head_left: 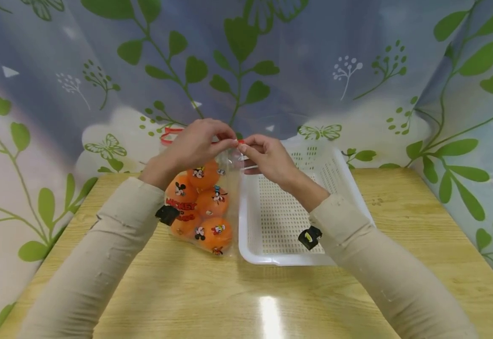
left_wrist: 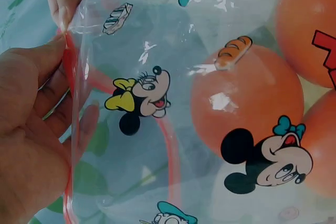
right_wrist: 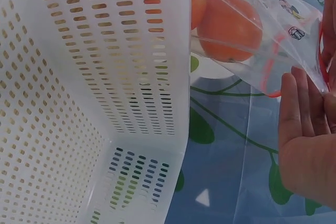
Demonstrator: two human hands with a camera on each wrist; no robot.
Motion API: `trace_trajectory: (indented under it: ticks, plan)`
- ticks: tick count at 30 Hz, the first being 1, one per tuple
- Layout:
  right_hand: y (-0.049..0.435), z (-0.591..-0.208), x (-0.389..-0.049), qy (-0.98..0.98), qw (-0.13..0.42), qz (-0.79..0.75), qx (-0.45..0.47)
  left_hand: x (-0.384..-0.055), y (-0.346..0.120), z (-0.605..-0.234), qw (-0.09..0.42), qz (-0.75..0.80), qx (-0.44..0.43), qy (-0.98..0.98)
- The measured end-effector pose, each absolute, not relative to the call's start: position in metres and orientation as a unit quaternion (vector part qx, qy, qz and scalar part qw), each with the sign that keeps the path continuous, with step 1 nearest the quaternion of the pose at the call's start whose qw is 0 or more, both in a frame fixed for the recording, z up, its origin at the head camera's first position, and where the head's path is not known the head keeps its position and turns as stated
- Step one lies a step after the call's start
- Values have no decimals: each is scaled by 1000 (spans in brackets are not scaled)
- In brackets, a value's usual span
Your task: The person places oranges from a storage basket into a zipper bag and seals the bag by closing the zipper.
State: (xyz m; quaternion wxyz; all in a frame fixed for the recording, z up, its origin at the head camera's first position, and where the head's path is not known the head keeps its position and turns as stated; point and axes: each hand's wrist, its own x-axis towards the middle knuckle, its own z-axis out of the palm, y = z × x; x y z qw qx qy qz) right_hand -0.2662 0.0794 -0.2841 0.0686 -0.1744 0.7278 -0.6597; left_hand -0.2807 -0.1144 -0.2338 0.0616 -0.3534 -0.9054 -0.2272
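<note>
A clear plastic bag [head_left: 234,202] printed with cartoon mice stands left of the basket, with several smooth round orange balls [left_wrist: 252,95] inside. A red strip [left_wrist: 70,66] runs along its top edge, and a red loop handle [head_left: 171,134] shows at the back. My left hand [head_left: 200,139] pinches the red edge near the bag's top right corner between thumb and index finger. Meeting it there, my right hand [head_left: 269,157] pinches the corner, its other fingers [right_wrist: 291,106] extended. The fingertips hide the exact point of contact.
A white perforated plastic basket [head_left: 289,260] sits on the wooden table [head_left: 178,296], right beside the bag and under my right forearm. Behind the table hangs a leaf-patterned cloth [head_left: 297,61].
</note>
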Motion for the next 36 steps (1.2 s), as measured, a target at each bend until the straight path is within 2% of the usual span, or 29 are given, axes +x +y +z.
trace_trajectory:
  ticks: [13, 22, 36]
  plan:
    - [80, -281, -263, 734, 79, -653, -168, -282, -129, -235, 50, -202, -382, -901]
    - [83, -282, -262, 729, 76, -662, -159, -285, -147, -235, 70, -145, -375, -913]
    - [90, -281, -264, 728, 91, -667, -134, -292, -185, -243, 71, -143, -335, -928]
